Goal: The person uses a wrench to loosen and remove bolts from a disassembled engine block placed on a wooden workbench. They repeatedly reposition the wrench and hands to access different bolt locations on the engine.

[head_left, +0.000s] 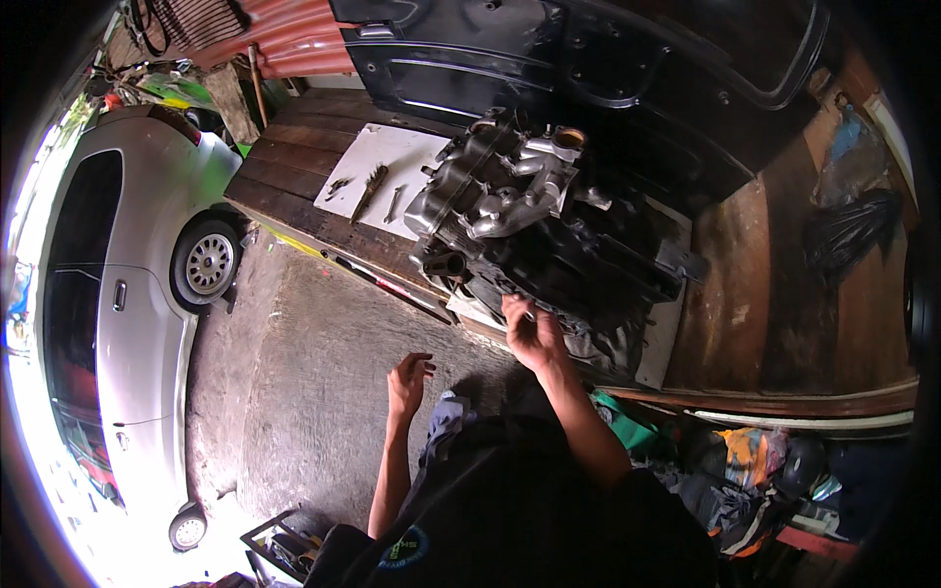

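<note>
the big engine (534, 230) sat near the edge of the wooden surface (784, 294). the right hand (532, 333) touched its near side, grip shut on a small part. the left hand (407, 380) hung open below the engine. fingers could get pinched there, or the part could drop.

Glaring white at the left rim, daylight pouring in. Dimming toward the right. Bending and blackening at the edges.
</note>
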Motion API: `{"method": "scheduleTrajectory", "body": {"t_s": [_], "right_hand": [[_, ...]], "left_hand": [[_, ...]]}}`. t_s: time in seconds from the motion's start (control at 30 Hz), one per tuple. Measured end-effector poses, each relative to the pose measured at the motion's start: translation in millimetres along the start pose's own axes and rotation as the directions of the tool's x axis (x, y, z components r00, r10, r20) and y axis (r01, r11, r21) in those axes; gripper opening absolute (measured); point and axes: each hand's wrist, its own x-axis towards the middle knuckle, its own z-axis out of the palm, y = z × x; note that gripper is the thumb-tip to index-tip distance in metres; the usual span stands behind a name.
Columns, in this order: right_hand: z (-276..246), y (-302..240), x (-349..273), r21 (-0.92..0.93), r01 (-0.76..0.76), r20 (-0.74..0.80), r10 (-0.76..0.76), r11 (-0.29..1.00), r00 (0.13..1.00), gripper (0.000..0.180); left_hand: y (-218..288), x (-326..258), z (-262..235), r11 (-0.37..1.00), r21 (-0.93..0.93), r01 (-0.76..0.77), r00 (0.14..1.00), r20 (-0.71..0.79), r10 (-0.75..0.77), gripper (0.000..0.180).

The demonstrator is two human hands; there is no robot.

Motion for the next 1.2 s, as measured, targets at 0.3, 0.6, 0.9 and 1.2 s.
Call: {"method": "scheduleTrajectory", "body": {"t_s": [0.3, 0.6, 0.9, 1.2], "right_hand": [[-24, 22, 18, -0.710, -0.035, -0.195, -0.148, 0.703, 0.970, 0.024], [-32, -30, -65, -0.885, -0.299, -0.063, -0.544, -0.357, 0.837, 0.021], [-78, -64, -57, -0.251, -0.094, 0.658, -0.241, -0.963, 0.713, 0.037], [-86, -63, -45, -0.208, -0.099, 0.700, -0.219, -0.973, 0.680, 0.042]], "left_hand": [[-13, -16, -18, 0.999, -0.032, 0.030, 0.997, -0.063, -0.032, 0.025], [-10, -1, -8, 0.999, 0.018, 0.042, 0.999, 0.008, -0.042, 0.024], [7, 15, 14, 1.000, 0.012, 0.016, 0.995, 0.099, -0.017, 0.024], [-9, 16, 3, 1.000, -0.009, 0.017, 0.994, 0.109, -0.016, 0.022]]}}
